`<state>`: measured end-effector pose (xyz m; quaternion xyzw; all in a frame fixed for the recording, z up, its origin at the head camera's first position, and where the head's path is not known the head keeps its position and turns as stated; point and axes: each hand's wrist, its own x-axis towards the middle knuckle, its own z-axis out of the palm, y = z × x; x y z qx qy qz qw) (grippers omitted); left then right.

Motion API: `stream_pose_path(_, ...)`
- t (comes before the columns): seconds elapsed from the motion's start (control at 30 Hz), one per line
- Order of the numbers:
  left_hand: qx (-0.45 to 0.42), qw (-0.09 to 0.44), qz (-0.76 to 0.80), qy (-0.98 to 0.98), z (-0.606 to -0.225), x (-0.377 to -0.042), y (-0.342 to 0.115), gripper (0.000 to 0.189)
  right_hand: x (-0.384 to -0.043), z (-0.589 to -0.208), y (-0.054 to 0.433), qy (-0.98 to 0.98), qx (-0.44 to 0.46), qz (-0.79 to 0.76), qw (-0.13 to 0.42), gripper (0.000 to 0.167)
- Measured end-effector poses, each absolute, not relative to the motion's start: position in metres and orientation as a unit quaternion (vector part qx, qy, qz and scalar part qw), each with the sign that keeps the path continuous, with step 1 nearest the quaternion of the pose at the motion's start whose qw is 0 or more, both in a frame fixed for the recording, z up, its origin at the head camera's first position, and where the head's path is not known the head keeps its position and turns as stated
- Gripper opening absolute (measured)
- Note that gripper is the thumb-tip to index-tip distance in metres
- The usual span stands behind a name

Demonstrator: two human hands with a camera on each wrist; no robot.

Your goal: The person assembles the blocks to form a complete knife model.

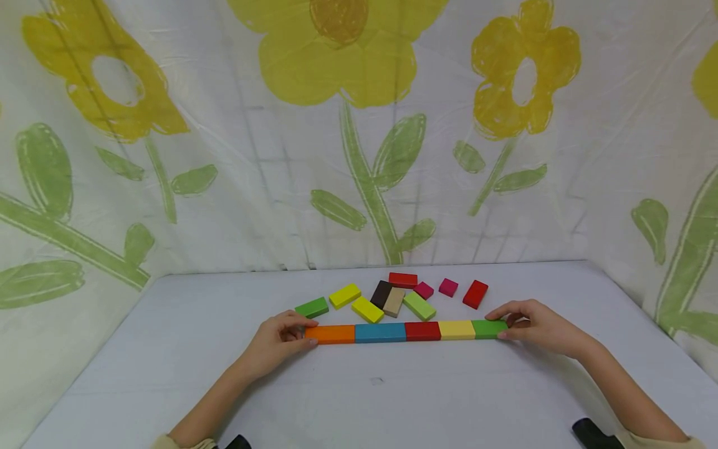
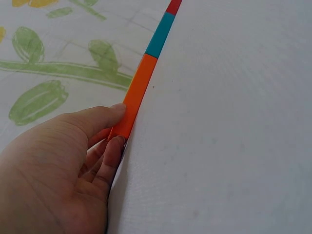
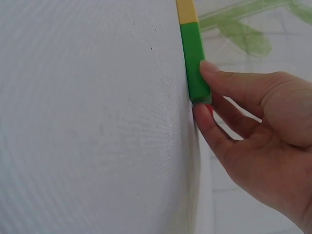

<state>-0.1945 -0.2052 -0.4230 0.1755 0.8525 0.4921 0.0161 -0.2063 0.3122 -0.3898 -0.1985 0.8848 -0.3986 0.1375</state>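
Note:
A straight row of blocks lies end to end on the white table: an orange block [image 1: 333,335], a blue block [image 1: 380,332], a red block [image 1: 422,331], a pale yellow block [image 1: 457,330] and a green block [image 1: 487,329]. My left hand [image 1: 273,344] grips the orange block at the row's left end, its thumb on the near side. At the opposite end, my right hand [image 1: 545,329] pinches the green block between thumb and fingers. Both wrist views show fingertips right at the end faces of these blocks.
Behind the row lie several loose blocks, among them a green one [image 1: 311,307], yellow ones [image 1: 344,295], a dark brown one [image 1: 381,294], a tan one [image 1: 394,302], a light green one [image 1: 419,305] and a red one [image 1: 475,294]. A flower-painted curtain [image 1: 269,187] hangs behind the table.

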Motion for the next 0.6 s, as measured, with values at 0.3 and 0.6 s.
stream_pose_path(0.3,0.175,0.015,0.489,0.854,-0.4219,-0.1943,-0.2058,0.028,-0.2071,-0.3887,0.3107,0.882,-0.202,-0.403,0.137,0.032)
stream_pose_path(0.6,0.173,0.016,0.483,0.858,-0.4217,-0.1936,-0.2045,0.029,-0.2072,-0.3896,0.312,0.884,-0.194,-0.4,0.144,0.032)
